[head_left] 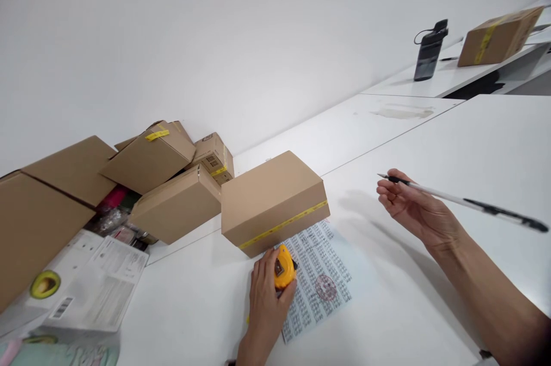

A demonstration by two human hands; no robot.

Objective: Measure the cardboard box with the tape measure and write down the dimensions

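Note:
My left hand (267, 294) is wrapped around a yellow tape measure (284, 267), low on the table close to the front of a cardboard box (273, 197). A strip of yellow tape runs along that box's near side. Partly under the box and beside the tape measure lies a printed sheet of paper (312, 280) with rows of dark marks and a round reddish stamp. My right hand (411, 205) is raised to the right of the box, its fingers closed on a pen (462, 201). The pen's tip points left, toward the box, and its dark end sticks out to the right.
Several cardboard boxes (176, 202) are piled at the left, by an open carton (47, 228) with packaged items and a white pack with an avocado picture (92, 280). At the back right stand a dark bottle (428, 53) and another taped box (495, 39). A white wall rises behind.

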